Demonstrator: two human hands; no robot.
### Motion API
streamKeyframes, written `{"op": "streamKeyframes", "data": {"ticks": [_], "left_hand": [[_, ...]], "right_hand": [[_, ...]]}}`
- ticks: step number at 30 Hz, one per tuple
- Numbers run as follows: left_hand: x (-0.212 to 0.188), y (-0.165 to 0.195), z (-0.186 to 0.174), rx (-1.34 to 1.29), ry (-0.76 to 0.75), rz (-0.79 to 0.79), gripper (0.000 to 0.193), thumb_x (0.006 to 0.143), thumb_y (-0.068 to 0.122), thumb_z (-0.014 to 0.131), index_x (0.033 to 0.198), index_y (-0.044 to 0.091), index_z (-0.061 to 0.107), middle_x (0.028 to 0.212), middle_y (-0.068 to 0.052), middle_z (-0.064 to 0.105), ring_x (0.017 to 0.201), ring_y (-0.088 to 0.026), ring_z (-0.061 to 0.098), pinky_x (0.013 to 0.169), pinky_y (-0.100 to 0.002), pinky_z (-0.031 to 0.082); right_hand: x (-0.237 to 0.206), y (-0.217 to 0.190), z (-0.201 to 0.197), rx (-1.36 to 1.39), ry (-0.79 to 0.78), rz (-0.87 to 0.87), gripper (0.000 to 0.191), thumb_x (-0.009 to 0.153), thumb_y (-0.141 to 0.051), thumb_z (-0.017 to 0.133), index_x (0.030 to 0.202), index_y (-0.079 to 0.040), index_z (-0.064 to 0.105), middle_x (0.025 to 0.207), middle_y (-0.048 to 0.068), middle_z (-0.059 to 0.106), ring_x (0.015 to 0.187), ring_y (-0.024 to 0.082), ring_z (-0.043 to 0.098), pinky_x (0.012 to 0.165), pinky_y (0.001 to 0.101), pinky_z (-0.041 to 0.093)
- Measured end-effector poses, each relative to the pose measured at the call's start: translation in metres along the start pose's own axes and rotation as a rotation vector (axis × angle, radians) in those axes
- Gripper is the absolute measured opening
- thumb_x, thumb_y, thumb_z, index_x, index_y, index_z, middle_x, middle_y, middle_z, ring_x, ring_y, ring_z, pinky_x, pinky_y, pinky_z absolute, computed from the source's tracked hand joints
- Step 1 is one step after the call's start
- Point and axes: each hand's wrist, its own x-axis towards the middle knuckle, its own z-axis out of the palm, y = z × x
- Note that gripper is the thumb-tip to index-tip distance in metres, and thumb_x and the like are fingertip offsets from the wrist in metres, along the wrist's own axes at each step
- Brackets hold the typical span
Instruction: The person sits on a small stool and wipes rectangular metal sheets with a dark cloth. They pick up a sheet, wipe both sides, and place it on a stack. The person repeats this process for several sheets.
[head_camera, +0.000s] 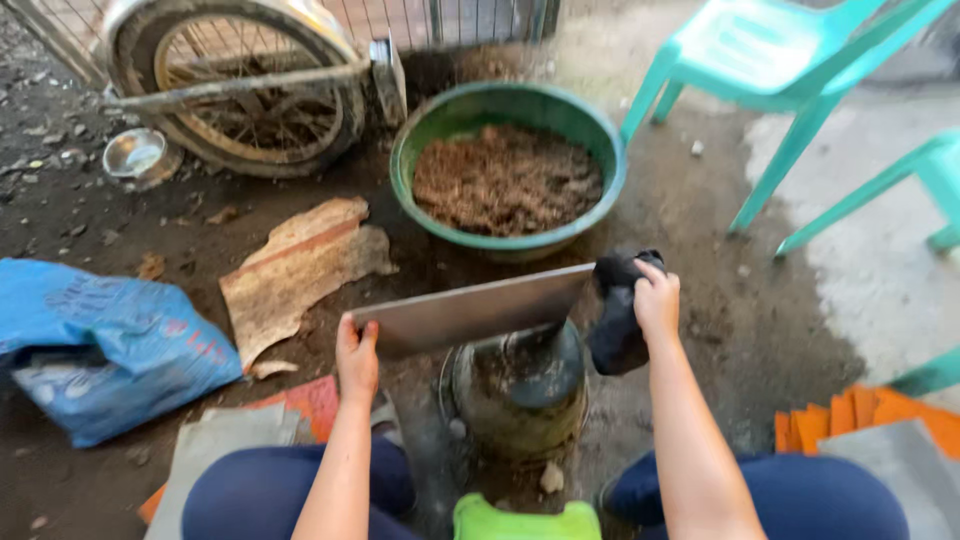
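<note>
Metal sheet (470, 312) sat tilted over the round pot (518, 390) between your knees; your left hand (357, 362) pinched its near-left end, your right hand (655, 300) clamped a black cloth (618, 320) at its right end.

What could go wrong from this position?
The left hand holds the metal sheet bare at its edge, so it might get cut; only the right hand grips through a black cloth. The sheet rests tilted on the round pot and could slide off towards the knees.
</note>
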Motion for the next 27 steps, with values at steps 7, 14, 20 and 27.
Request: {"op": "streamKeyframes", "data": {"ticks": [7, 14, 20, 27], "left_hand": [[-0.005, -0.015, -0.008, -0.297, 0.099, -0.050, 0.012, 0.106, 0.009, 0.062, 0.117, 0.006, 0.059, 0.109, 0.000, 0.064, 0.100, -0.010, 0.055, 0.091, -0.026, 0.045], [0.003, 0.000, 0.012, -0.234, 0.129, 0.032, 0.010, 0.102, 0.008, 0.061, 0.112, 0.008, 0.062, 0.107, 0.001, 0.063, 0.099, -0.009, 0.055, 0.091, -0.025, 0.045], [-0.047, 0.012, 0.040, 0.453, -0.636, 0.907, 0.017, 0.096, 0.003, 0.062, 0.109, 0.013, 0.063, 0.120, -0.004, 0.070, 0.117, -0.023, 0.065, 0.105, -0.036, 0.052], [-0.081, -0.029, 0.011, 1.048, -1.036, 1.123, 0.059, 0.091, 0.007, 0.063, 0.143, 0.030, 0.049, 0.134, -0.006, 0.057, 0.127, -0.027, 0.053, 0.110, -0.050, 0.040]], "right_hand": [[-0.054, -0.027, 0.037, 0.106, -0.344, -0.045, 0.040, 0.083, -0.007, 0.056, 0.119, -0.010, 0.074, 0.121, 0.025, 0.073, 0.117, 0.036, 0.069, 0.106, 0.0372, 0.049], [-0.030, 0.002, -0.016, -0.064, -0.242, 0.041, 0.044, 0.081, -0.002, 0.053, 0.118, -0.009, 0.077, 0.108, 0.024, 0.077, 0.095, 0.028, 0.075, 0.090, 0.0362, 0.056], [-0.011, 0.044, -0.083, -0.006, -0.125, 0.323, 0.055, 0.088, -0.001, 0.056, 0.137, -0.014, 0.076, 0.104, 0.030, 0.072, 0.090, 0.045, 0.071, 0.076, 0.0455, 0.053], [-0.026, 0.091, -0.075, 0.185, -0.115, 0.445, 0.057, 0.078, -0.003, 0.055, 0.132, -0.012, 0.071, 0.124, 0.015, 0.072, 0.108, 0.023, 0.066, 0.093, 0.0307, 0.049]]}}
